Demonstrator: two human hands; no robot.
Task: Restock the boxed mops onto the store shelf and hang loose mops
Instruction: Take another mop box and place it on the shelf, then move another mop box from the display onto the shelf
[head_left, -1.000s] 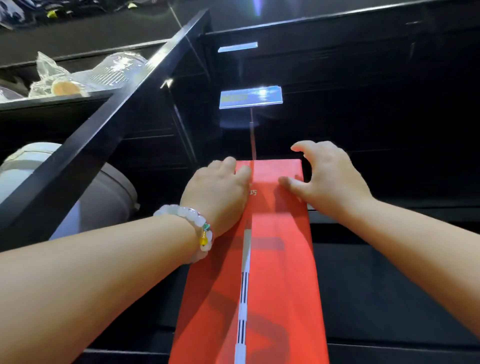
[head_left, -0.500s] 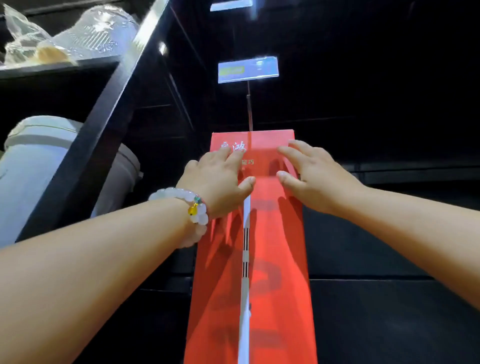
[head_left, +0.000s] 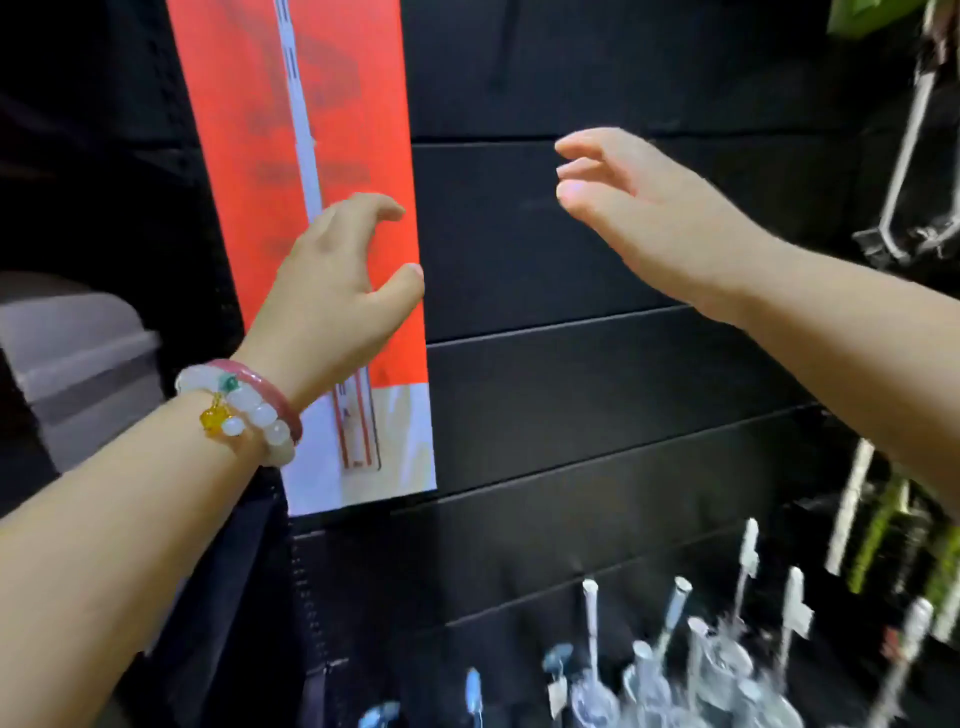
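Red box (head_left: 332, 130) upright against black wall (head_left: 571, 389); left hand (head_left: 332, 306) before box, grip released; right hand (head_left: 649, 218) right of box, released.

You have one red mop box (head_left: 291, 156) in front of you, two empty hands raised, left (head_left: 332, 296) and right (head_left: 649, 218), two bracelets (head_left: 249, 410) on your left wrist, and one grey bin (head_left: 78, 374).

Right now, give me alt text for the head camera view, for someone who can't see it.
A tall red mop box stands upright against a dark slatted shelf wall. The left hand, with a beaded bracelet at the wrist, is open in front of the box. The right hand is open in the air beside it, holding nothing.
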